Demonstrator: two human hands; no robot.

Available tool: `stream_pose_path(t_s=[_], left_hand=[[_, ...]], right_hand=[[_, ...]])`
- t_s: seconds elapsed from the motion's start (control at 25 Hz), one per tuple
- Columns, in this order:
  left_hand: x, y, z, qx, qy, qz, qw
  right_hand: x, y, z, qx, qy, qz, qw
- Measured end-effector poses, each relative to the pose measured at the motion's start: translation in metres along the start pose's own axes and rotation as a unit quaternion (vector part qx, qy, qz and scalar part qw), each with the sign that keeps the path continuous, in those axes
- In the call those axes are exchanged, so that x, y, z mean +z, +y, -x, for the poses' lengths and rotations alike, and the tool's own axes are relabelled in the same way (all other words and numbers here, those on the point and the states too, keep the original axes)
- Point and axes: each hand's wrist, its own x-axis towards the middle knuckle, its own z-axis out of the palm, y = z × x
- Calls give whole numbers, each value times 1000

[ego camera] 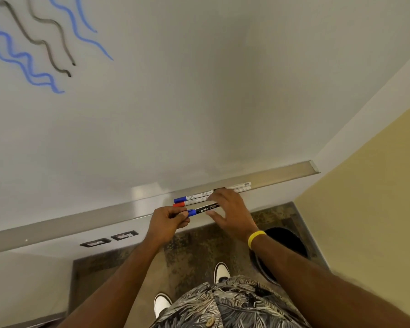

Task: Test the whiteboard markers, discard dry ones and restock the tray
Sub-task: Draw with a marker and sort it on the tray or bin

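Note:
My left hand [167, 221] pinches the blue-capped end of a black-bodied marker [204, 209], held level just in front of the metal tray [81, 221] under the whiteboard [199, 102]. My right hand [230, 210] hovers over the marker's other end with its fingers spread and relaxed; whether they touch it is unclear. A blue-capped white marker [192, 198] and a red-capped white marker [184, 204] lie side by side in the tray. Their far ends run behind my right hand.
Blue and black wavy test lines [33, 50] mark the whiteboard's upper left. A dark round bin [287, 247] stands on the floor at the right, below the tray's end. Two wall sockets [109, 240] sit under the tray. A yellow wall [376, 197] closes the right side.

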Motion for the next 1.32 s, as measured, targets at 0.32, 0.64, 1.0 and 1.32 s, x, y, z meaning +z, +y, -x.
stream_pose_path(t_s=[0.32,0.64,1.0,1.32], left_hand=[[-3,6,-23,-30,54,73,995],[-35,-27,-34,4,185,-136,973],[-47,-48,-33,40,181,-209,960],[-45,-45,-45,48,157,-224,961]], right_hand=[[25,5,-58,-89,-139,38,986],[54,14,-94,-32,-152,79,985],[72,15,-97,-33,-139,119,983],[69,11,-95,-32,-140,122,982]])
